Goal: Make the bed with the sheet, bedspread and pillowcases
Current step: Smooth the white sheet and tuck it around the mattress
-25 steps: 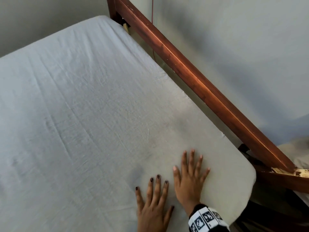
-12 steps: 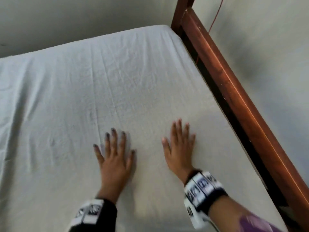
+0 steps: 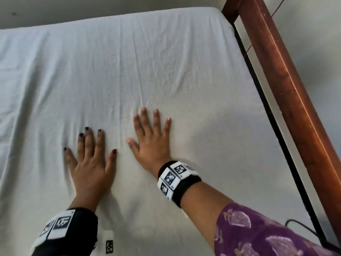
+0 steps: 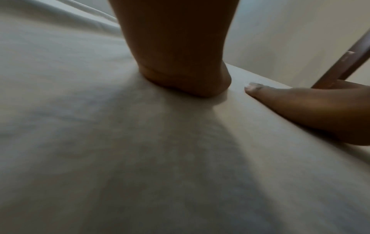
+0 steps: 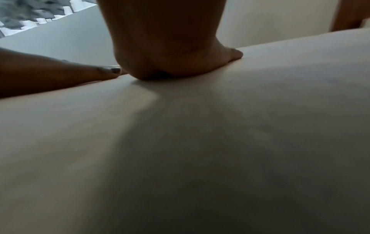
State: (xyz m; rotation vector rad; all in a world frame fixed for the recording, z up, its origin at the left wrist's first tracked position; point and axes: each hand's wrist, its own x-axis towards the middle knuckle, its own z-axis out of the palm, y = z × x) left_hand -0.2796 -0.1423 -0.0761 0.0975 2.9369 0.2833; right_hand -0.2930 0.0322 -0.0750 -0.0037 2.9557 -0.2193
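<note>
A white sheet (image 3: 166, 67) covers the whole mattress, with faint creases running toward the far edge. My left hand (image 3: 90, 154) lies flat on it with straight, spread fingers and dark nails. My right hand (image 3: 151, 137) presses flat just to its right, fingers spread. The left wrist view shows the heel of my left hand (image 4: 180, 76) on the sheet (image 4: 140, 158) and my right thumb beside it. The right wrist view shows the heel of my right hand (image 5: 170, 63) pressed on the sheet (image 5: 220, 142). No bedspread or pillowcase shows.
A brown wooden bed rail (image 3: 287, 93) runs along the right side of the mattress, with a dark gap beside it. A bare wall stands behind the rail and past the far edge. A black cable (image 3: 302, 228) lies at the lower right.
Both hands have slid forward up the sheet, away from the near corner, and spread slightly apart. The head view has swung left, so the rail now sits at the right.
</note>
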